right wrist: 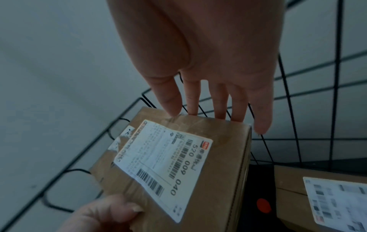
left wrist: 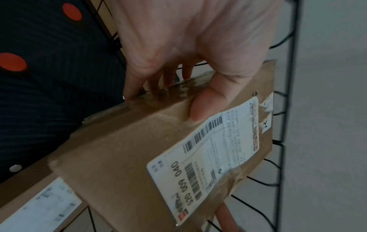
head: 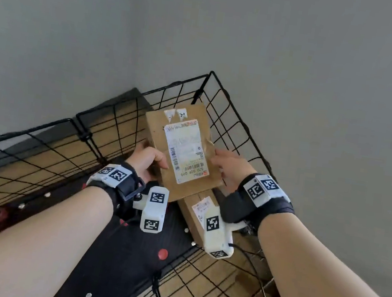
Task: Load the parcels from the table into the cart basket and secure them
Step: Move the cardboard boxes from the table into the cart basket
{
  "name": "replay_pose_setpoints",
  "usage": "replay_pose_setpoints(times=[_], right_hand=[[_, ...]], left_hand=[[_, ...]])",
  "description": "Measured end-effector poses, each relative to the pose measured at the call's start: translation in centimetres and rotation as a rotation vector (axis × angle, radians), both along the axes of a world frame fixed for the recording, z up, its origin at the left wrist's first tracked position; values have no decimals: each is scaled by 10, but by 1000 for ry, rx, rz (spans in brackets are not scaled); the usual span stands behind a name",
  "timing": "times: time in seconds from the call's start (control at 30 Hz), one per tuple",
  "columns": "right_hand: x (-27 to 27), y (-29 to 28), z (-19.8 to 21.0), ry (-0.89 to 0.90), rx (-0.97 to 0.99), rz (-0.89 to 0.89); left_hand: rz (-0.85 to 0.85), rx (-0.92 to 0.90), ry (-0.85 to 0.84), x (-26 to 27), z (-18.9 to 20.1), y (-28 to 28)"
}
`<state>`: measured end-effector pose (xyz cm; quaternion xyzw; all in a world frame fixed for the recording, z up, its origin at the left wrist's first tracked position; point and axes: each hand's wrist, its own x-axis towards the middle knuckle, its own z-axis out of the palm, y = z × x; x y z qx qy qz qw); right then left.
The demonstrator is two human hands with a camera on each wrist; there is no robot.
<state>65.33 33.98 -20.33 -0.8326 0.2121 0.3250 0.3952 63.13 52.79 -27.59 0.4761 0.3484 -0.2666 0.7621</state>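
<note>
The scene is viewed steeply downward from head height into the wire basket (head: 221, 116), both forearms entering from six o'clock. Close views are taken along each palm from the wrists. The labelled parcel (head: 185, 147) is shared by all three views, at twelve o'clock of the wrists.

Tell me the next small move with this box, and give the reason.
Probably lower the box onto the basket floor beside the second box. The left hand grips one side with the thumb on top, and the right hand steadies the other with straight fingers. The box is inside the wire walls but looks not yet set down.
</note>
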Motion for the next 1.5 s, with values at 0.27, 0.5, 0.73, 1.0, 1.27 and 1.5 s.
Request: replay_pose_setpoints(times=[0.27, 0.5, 0.73, 1.0, 1.27, 1.5], right_hand=[[40, 4, -130, 48, 124, -247], [51, -1, -198, 23, 137, -206], [41, 2, -237, 71, 42, -62], [32, -12, -256, 74, -153, -167], [22, -20, -236, 64, -88, -246], [12, -13, -182, 41, 28, -344]], left_hand=[[48, 3, 41, 36, -112, -7], [84, -42, 138, 45, -200, -16], [-22, -58, 240, 41, -250, -32], [-128, -124, 346, 20, -257, -52], [-49, -156, 327, 12, -243, -51], [-53, 35, 304, 20, -189, -42]])
